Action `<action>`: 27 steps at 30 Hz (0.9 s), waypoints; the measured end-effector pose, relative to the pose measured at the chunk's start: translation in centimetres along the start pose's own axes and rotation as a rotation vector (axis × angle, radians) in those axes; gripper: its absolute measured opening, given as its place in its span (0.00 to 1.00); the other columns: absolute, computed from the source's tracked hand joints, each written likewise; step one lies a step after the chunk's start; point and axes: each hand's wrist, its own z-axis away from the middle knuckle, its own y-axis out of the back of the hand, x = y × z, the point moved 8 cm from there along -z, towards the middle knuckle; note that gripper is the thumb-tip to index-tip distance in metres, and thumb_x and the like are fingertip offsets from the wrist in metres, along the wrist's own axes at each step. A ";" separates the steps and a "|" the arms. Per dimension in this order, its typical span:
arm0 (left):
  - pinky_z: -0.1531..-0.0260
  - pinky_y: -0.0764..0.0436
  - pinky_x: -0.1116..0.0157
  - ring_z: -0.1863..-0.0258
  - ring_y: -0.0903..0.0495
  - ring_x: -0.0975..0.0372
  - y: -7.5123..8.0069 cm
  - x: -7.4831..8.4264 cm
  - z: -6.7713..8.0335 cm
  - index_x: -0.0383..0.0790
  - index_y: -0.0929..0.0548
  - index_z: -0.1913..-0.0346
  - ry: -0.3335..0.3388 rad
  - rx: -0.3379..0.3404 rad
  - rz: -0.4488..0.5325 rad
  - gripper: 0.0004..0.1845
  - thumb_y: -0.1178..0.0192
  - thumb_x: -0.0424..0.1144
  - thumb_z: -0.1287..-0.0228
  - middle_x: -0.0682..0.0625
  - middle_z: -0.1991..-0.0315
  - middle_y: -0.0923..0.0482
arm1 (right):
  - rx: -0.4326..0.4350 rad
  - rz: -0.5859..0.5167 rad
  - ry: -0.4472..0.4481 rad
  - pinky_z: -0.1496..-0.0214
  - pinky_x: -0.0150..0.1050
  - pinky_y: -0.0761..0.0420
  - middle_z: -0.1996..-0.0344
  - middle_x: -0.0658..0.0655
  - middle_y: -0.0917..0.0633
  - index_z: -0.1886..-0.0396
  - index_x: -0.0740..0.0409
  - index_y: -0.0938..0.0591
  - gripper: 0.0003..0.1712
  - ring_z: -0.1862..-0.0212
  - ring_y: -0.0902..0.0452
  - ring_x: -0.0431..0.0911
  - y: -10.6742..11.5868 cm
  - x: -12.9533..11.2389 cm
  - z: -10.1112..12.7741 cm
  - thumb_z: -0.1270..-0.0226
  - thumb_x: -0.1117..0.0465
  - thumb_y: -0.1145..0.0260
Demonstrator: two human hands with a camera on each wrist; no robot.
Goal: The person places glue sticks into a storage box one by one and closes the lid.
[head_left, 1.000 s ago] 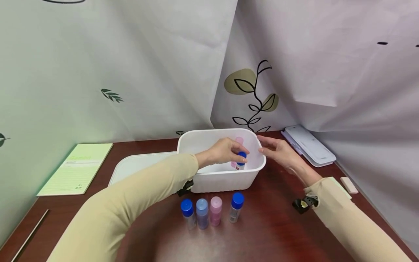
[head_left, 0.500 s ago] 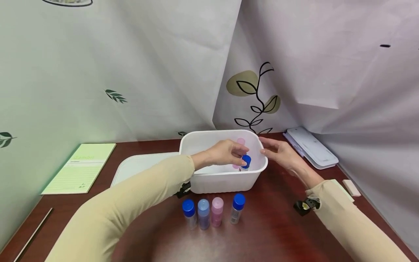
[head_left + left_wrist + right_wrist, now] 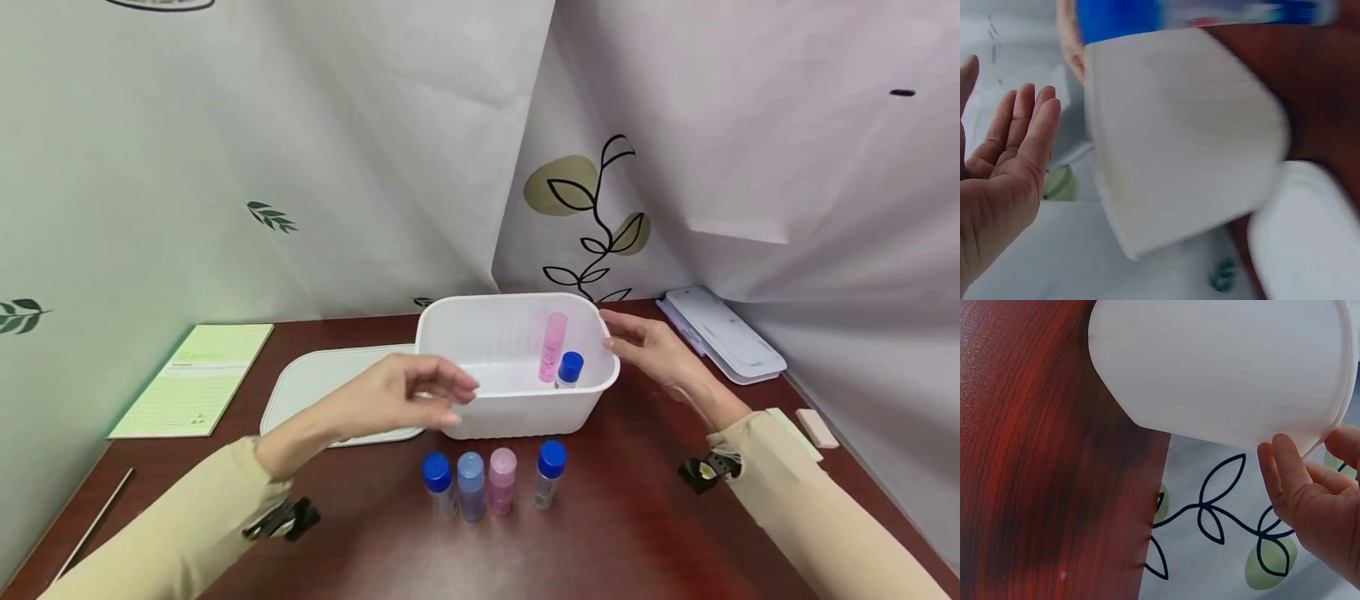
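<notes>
While the right hand [image 3: 648, 350] touches the smooth rounded white plastic tub [image 3: 517, 412], the left hand [image 3: 397, 398] hovers relaxed, empty

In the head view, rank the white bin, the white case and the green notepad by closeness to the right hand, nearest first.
From the right hand:
1. White bin, directly beside the fingers, toward the table's middle.
2. White case, behind the hand, at the right-hand back corner.
3. Green notepad, far across on the left side.
</notes>
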 end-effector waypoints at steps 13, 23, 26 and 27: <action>0.53 0.19 0.65 0.54 0.19 0.58 -3.0 -5.7 4.5 0.30 0.27 0.51 0.045 -0.045 0.157 0.22 0.31 0.32 0.47 0.40 0.55 0.24 | 0.006 0.004 -0.006 0.52 0.26 0.22 0.36 0.69 0.31 0.32 0.68 0.37 0.31 0.45 0.25 0.51 0.0 0.0 0.0 0.31 0.63 0.41; 0.58 0.18 0.65 0.60 0.20 0.63 -0.2 -3.0 4.1 0.33 0.22 0.53 -0.080 0.051 0.008 0.13 0.37 0.32 0.40 0.47 0.62 0.21 | 0.007 0.005 0.005 0.53 0.24 0.23 0.37 0.69 0.31 0.33 0.69 0.37 0.31 0.44 0.26 0.54 -0.2 0.1 -0.1 0.32 0.63 0.41; 0.59 0.18 0.64 0.60 0.22 0.60 2.6 0.0 3.3 0.34 0.23 0.50 -0.085 0.142 -0.046 0.15 0.38 0.31 0.39 0.47 0.62 0.21 | 0.006 -0.009 0.016 0.53 0.24 0.24 0.36 0.70 0.31 0.33 0.70 0.37 0.31 0.43 0.27 0.55 -0.2 0.0 -0.1 0.31 0.64 0.41; 0.58 0.18 0.64 0.60 0.22 0.59 3.5 1.0 2.8 0.33 0.24 0.49 -0.087 0.171 -0.042 0.15 0.39 0.31 0.39 0.46 0.62 0.21 | 0.005 -0.018 0.017 0.53 0.24 0.24 0.36 0.70 0.32 0.32 0.70 0.38 0.31 0.43 0.27 0.55 -0.1 0.0 -0.1 0.31 0.64 0.42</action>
